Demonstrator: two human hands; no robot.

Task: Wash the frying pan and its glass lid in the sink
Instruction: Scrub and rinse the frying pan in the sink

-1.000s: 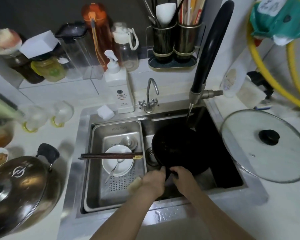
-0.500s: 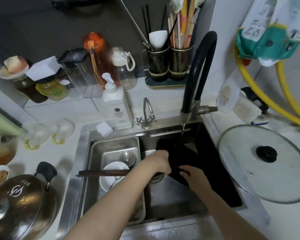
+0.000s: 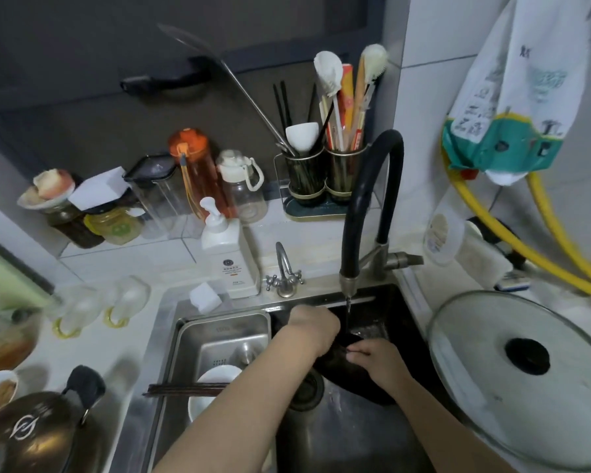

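Observation:
The black frying pan (image 3: 354,382) stands tilted in the right half of the steel sink (image 3: 166,322), under a thin stream of water from the black hose tap (image 3: 362,213). My left hand (image 3: 316,331) curls over the pan's upper rim, with its fingertips hidden behind the pan. My right hand (image 3: 376,358) holds the pan's rim just to the right, fingers bent onto the dark surface. The glass lid (image 3: 526,370) with a black knob lies flat on the counter right of the sink, and neither hand touches it.
A steel drain tray (image 3: 226,331) in the sink's left half holds a white bowl (image 3: 207,392) with dark chopsticks (image 3: 185,390) across it. A soap pump bottle (image 3: 227,257) stands behind the sink. A brown lidded pot (image 3: 31,435) sits at lower left. Bottles, jars and utensil holders (image 3: 325,175) line the back.
Both hands have moved farther back in the sink, under the tap. The pan has gone from lying nearly flat to standing tilted. The view has tipped upward.

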